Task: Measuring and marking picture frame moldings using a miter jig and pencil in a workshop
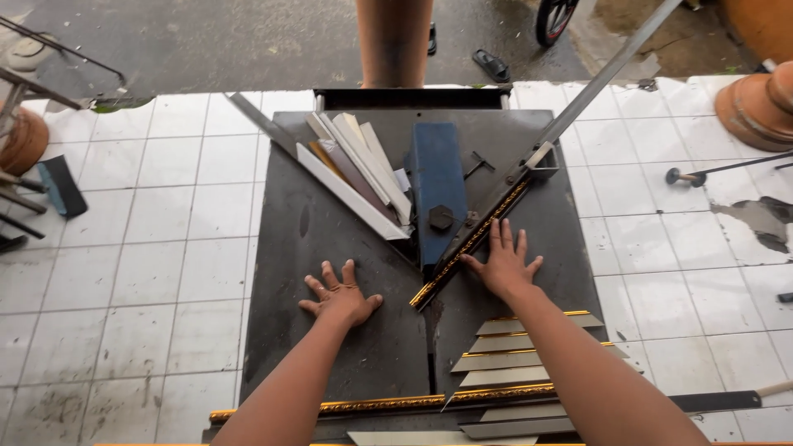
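Long gilt ornate moulding strip (471, 246) lies diagonally; your right hand (502, 266) presses it with fingers spread, left hand (340, 299) flat, open on the dark tabletop (347, 363).

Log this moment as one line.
left hand: flat on table | right hand: pressing gold moulding strip

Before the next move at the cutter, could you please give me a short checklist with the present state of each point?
1. Right hand pressing the gilt ornate moulding strip flat: ok.
2. Left hand flat on the dark metal table, apart from the strip: ok.
3. Fingers away from the blue metal cutter head: ok.
4. Strip seated against the angled fence: cannot tell.
5. Cut mitred pieces stacked aside: ok.
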